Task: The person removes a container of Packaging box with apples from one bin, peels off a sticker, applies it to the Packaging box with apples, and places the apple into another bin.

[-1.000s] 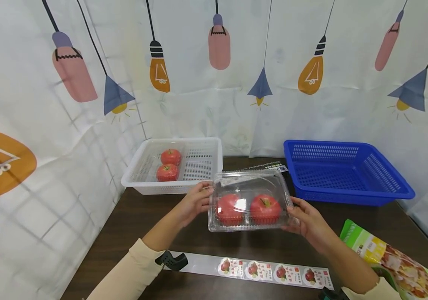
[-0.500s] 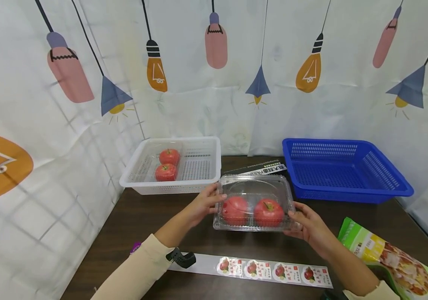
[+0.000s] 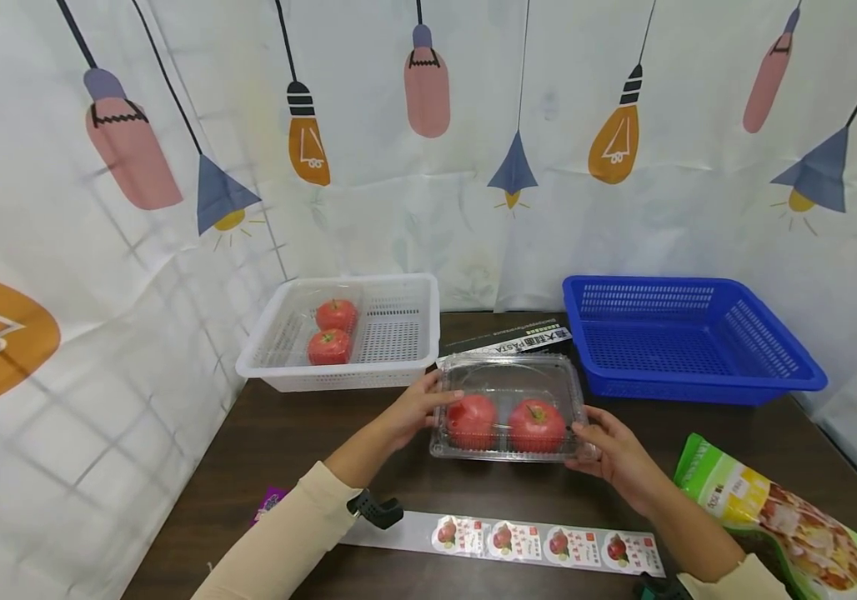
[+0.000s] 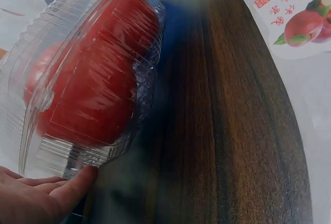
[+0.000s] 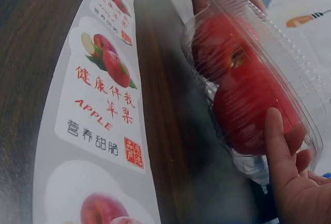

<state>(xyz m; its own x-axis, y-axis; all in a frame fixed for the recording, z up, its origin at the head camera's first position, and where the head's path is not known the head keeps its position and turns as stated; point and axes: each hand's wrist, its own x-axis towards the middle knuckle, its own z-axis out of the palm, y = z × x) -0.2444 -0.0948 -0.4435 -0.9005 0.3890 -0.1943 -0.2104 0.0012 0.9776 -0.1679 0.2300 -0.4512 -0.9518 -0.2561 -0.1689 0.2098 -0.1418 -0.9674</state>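
A clear plastic clamshell box (image 3: 511,379) with two red apples (image 3: 537,425) in it is held up over the dark table. My left hand (image 3: 415,410) grips its left end, the thumb showing low at that end in the left wrist view. At the right end my right hand (image 3: 616,454) holds the box, with fingers (image 5: 282,146) against the clear side in the right wrist view. The lid lies down over the apples. Nearer me, below the box, lies a white strip of apple stickers (image 3: 514,540).
Back left stands a white basket (image 3: 353,379) holding another clear box of two red apples (image 3: 329,346). A blue basket (image 3: 699,387) stands back right. Between them lies a black package lettered PASTA (image 3: 529,337). A green food bag (image 3: 789,517) lies right; a purple packet (image 3: 271,500) lies left.
Both hands have brought the box slightly right and nearer the table, and it sits more level. The left forearm has shifted right, uncovering the purple packet. More of the black package shows.
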